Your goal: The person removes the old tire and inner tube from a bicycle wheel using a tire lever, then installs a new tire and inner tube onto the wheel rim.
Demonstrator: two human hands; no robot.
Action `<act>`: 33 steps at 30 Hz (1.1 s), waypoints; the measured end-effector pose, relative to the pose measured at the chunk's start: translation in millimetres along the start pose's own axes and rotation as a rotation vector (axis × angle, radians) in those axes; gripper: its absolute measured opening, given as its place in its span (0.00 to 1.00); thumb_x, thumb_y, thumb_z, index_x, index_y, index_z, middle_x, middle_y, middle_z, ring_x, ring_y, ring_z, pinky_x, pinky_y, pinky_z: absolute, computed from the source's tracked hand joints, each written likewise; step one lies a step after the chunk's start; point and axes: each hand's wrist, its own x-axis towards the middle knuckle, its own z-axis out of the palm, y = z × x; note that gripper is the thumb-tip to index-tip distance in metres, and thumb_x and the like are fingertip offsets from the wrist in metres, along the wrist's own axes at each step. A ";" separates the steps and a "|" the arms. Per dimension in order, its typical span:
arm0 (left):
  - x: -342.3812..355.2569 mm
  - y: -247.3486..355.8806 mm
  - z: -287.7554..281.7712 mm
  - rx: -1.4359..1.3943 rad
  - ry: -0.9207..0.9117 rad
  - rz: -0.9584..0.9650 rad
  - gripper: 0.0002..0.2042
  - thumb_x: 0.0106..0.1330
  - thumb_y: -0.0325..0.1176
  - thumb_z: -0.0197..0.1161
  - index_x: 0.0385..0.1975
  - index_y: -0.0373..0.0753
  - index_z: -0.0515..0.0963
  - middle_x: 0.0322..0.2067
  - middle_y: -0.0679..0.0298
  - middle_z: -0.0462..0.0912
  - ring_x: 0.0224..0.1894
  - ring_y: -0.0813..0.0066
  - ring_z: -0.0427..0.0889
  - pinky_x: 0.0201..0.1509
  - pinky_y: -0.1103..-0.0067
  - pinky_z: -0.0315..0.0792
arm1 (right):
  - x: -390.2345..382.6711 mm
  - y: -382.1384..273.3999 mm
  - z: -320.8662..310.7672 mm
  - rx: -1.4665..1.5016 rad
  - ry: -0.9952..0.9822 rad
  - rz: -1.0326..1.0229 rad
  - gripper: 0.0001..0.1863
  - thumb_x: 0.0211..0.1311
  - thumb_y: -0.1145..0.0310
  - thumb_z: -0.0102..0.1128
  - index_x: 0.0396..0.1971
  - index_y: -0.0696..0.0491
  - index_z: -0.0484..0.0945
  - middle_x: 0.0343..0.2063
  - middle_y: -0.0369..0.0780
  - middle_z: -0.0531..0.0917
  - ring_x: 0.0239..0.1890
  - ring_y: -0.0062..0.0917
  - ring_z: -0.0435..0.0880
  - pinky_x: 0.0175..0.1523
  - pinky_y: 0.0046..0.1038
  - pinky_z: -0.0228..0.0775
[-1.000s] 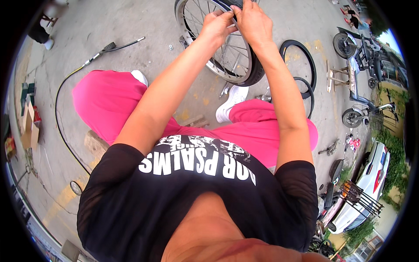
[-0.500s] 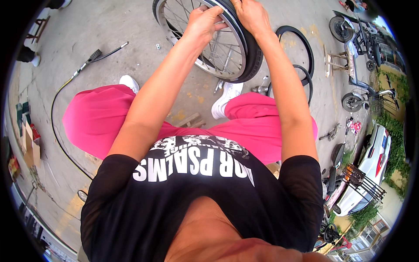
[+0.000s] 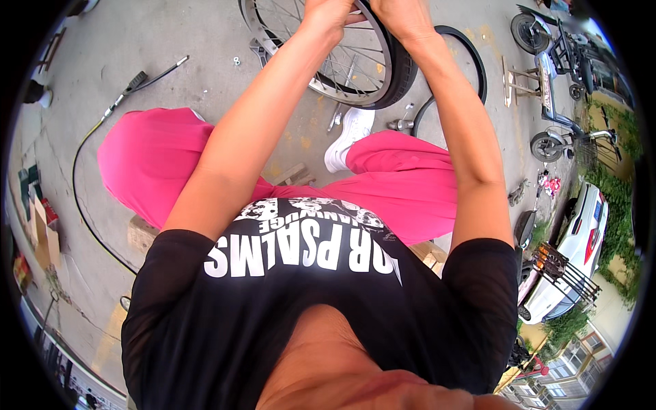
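A spoked wheel (image 3: pixel 339 91) with a black tyre (image 3: pixel 403 70) stands tilted in front of me, its top cut off by the upper edge of the view. My left hand (image 3: pixel 331 16) is closed around the rim side of it, fingertips partly out of view. On the tyre at the right, my right hand (image 3: pixel 402 19) is closed too, its fingers largely cut off by the edge. A wrench-like metal tool (image 3: pixel 259 52) lies on the ground by the wheel's left side. Beneath the wheel is a white shoe (image 3: pixel 353 130) of mine.
A loose black tyre (image 3: pixel 484 72) lies to the right, partly behind my forearm, beside a metal socket-like part (image 3: pixel 402 124). An air hose with a grip (image 3: pixel 135 83) stretches along the left. Cardboard boxes (image 3: pixel 44 239), parked scooters (image 3: pixel 549 147) and a white car (image 3: pixel 572 249) stand farther out.
Both hands and the wheel have moved up in the view, so the hands now touch its upper edge. Both hands stay on the wheel.
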 end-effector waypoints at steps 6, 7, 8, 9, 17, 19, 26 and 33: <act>-10.2 2.2 9.0 0.113 0.093 0.001 0.08 0.61 0.27 0.54 0.37 0.29 0.73 0.31 0.58 0.79 0.31 0.71 0.81 0.33 0.78 0.79 | 1.4 11.4 6.3 0.025 0.111 -0.052 0.17 0.62 0.62 0.53 0.44 0.59 0.71 0.32 0.55 0.80 0.37 0.51 0.79 0.41 0.45 0.71; -11.1 1.5 8.6 0.099 0.079 -0.002 0.09 0.61 0.27 0.55 0.37 0.29 0.73 0.31 0.58 0.79 0.31 0.71 0.81 0.33 0.78 0.79 | 1.8 14.2 7.3 0.021 0.089 -0.024 0.18 0.62 0.61 0.53 0.45 0.59 0.71 0.32 0.56 0.80 0.38 0.52 0.79 0.42 0.45 0.70; -11.0 1.3 8.0 0.085 0.067 0.001 0.09 0.61 0.27 0.55 0.37 0.28 0.73 0.31 0.57 0.79 0.31 0.71 0.81 0.33 0.78 0.79 | 2.7 17.1 8.3 0.019 0.069 -0.003 0.18 0.62 0.60 0.53 0.45 0.59 0.71 0.32 0.56 0.80 0.38 0.52 0.79 0.42 0.45 0.70; -11.0 1.3 6.7 0.106 0.064 -0.006 0.09 0.61 0.27 0.54 0.37 0.28 0.73 0.31 0.57 0.79 0.31 0.71 0.81 0.33 0.78 0.79 | 3.4 20.5 8.8 0.039 0.036 0.044 0.19 0.63 0.58 0.52 0.46 0.58 0.71 0.33 0.56 0.80 0.38 0.51 0.79 0.42 0.45 0.71; -23.2 -6.3 -0.4 0.165 0.121 -0.057 0.09 0.60 0.26 0.54 0.38 0.29 0.73 0.30 0.59 0.80 0.28 0.73 0.81 0.31 0.79 0.78 | 1.2 49.9 36.2 0.234 0.042 0.076 0.21 0.64 0.53 0.51 0.43 0.57 0.73 0.34 0.55 0.80 0.41 0.51 0.79 0.45 0.43 0.70; -23.2 -7.6 -3.3 0.169 0.134 -0.066 0.09 0.60 0.26 0.54 0.38 0.29 0.73 0.30 0.59 0.80 0.28 0.73 0.80 0.31 0.79 0.78 | 3.2 58.1 46.4 0.320 0.097 0.035 0.19 0.65 0.54 0.50 0.41 0.57 0.74 0.34 0.55 0.80 0.40 0.51 0.79 0.43 0.43 0.70; -25.2 -7.6 -13.8 0.078 0.123 -0.032 0.09 0.62 0.27 0.54 0.40 0.31 0.70 0.30 0.57 0.79 0.30 0.68 0.82 0.32 0.76 0.79 | 14.1 65.7 61.7 0.179 0.163 -0.268 0.15 0.67 0.58 0.46 0.37 0.55 0.74 0.32 0.53 0.78 0.33 0.50 0.77 0.39 0.46 0.69; -31.6 -4.4 -4.2 0.034 0.184 -0.105 0.10 0.63 0.33 0.59 0.38 0.36 0.70 0.28 0.60 0.80 0.25 0.67 0.82 0.25 0.74 0.78 | -5.2 49.4 37.7 0.153 0.158 -0.184 0.18 0.67 0.54 0.45 0.36 0.55 0.73 0.31 0.54 0.80 0.34 0.52 0.79 0.39 0.48 0.70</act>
